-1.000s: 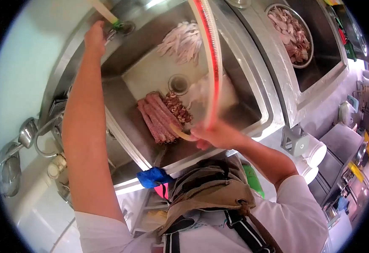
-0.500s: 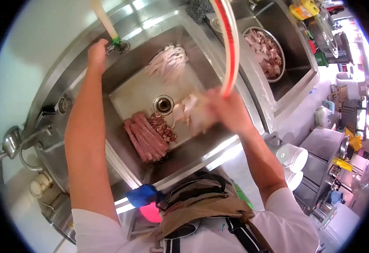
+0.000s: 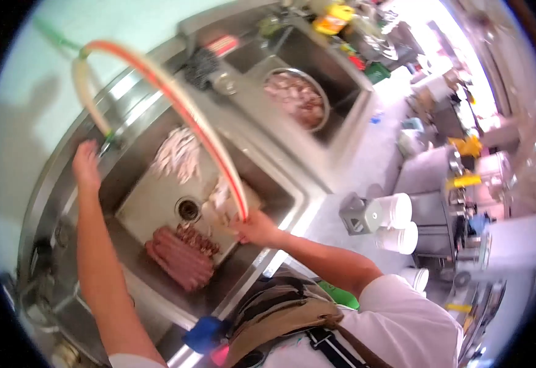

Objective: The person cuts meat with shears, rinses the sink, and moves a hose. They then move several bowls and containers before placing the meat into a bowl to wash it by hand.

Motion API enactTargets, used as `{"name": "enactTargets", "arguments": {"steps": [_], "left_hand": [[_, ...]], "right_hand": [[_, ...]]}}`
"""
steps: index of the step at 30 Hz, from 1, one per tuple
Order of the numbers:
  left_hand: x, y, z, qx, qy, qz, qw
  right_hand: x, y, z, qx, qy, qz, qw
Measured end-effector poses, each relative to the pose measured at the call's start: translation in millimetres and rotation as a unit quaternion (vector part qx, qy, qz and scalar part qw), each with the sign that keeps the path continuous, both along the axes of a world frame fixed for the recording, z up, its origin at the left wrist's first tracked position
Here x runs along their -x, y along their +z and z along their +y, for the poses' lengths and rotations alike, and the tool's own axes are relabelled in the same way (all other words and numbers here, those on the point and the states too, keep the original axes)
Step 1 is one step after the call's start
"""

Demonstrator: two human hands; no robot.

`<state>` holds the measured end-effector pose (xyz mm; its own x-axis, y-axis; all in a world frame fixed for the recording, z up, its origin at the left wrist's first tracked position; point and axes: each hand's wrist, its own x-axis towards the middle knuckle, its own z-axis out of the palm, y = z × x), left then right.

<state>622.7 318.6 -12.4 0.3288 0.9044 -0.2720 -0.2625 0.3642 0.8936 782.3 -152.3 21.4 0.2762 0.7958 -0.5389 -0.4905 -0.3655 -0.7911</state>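
My right hand (image 3: 257,229) is closed round the lower end of a clear hose (image 3: 185,113) with a red stripe, held over the front right of the steel sink (image 3: 280,187). My left hand (image 3: 86,164) is beside the tap (image 3: 105,146) at the sink's back left, its blurred fingers looking stretched out. In the sink lie pale strips of meat (image 3: 177,154), pale pieces of meat (image 3: 219,195) partly behind the hose, and long reddish rolls of meat (image 3: 179,260) with darker curled pieces (image 3: 197,238) against them. The drain (image 3: 188,210) is between these piles.
A second sink (image 3: 341,80) to the right holds a round bowl (image 3: 323,101) of cut meat. A dark scrubber (image 3: 200,69) is on the ledge between the sinks. White buckets (image 3: 397,236) and a grey stool (image 3: 360,213) stand on the floor to the right.
My view has swung right, so the sink appears farther left and lower. The hose now arcs fully into view, still in my right hand. My left hand seems to have loosened at the tap.
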Motion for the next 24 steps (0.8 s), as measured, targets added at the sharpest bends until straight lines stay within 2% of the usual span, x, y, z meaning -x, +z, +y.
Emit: {"name": "enactTargets", "arguments": {"steps": [1,2,4,5,6,7,8,10,12,13,14,15,16,17,18,19,20,22,23,24], "left_hand": [[-2,4,-12,-0.087,-0.025,0.105,0.990],[0,9,-20,-0.178,-0.042,0.209,0.961],[-2,10,-38,-0.279,-0.028,0.257,0.925],[4,10,-38,-0.360,-0.054,0.301,0.881],[9,10,-37,-0.437,-0.077,0.344,0.828],[12,27,-50,-0.417,-0.089,0.394,0.814],[14,53,-71,-0.396,-0.100,0.443,0.798],[28,89,-109,-0.336,-0.129,0.407,0.840],[42,117,-160,-0.186,-0.169,0.199,0.947],[46,121,-188,-0.199,-0.137,0.192,0.951],[56,109,-200,-0.209,-0.130,0.206,0.947],[67,97,-212,-0.219,-0.123,0.221,0.942],[82,75,-213,-0.213,-0.145,0.248,0.934],[98,53,-214,-0.209,-0.167,0.276,0.923],[116,38,-213,-0.193,-0.196,0.298,0.914],[119,50,-218,-0.195,-0.205,0.324,0.903],[122,63,-223,-0.198,-0.214,0.349,0.891],[113,151,-272,-0.236,-0.189,0.408,0.861],[109,190,-292,-0.314,-0.177,0.385,0.850],[101,216,-312,-0.339,-0.139,0.349,0.863]], "right_hand": [[4,7,-2,0.011,-0.017,0.027,0.999],[6,14,0,0.014,0.002,-0.046,0.999],[12,30,4,0.032,0.033,-0.196,0.980],[14,23,14,0.058,0.035,-0.152,0.986],[17,6,29,0.083,0.051,-0.158,0.983],[20,-10,44,0.107,0.069,-0.164,0.978],[22,-29,65,0.132,0.099,-0.221,0.961],[32,-1,103,0.092,0.061,-0.158,0.981],[45,-49,142,0.077,0.008,-0.150,0.986],[48,-96,153,0.034,0.109,-0.311,0.943],[51,-142,164,0.004,0.188,-0.513,0.837],[54,-187,175,-0.024,0.206,-0.672,0.711],[55,-161,168,0.028,0.134,-0.554,0.821],[57,-133,161,0.069,0.026,-0.429,0.900],[54,-117,149,0.059,0.034,-0.398,0.915],[52,-103,137,0.050,0.041,-0.367,0.928],[41,-93,125,-0.013,0.145,-0.452,0.880],[17,-58,85,-0.107,0.273,-0.429,0.854],[3,-13,53,-0.138,0.282,-0.349,0.883],[-12,34,22,-0.162,0.290,-0.265,0.905]]}}
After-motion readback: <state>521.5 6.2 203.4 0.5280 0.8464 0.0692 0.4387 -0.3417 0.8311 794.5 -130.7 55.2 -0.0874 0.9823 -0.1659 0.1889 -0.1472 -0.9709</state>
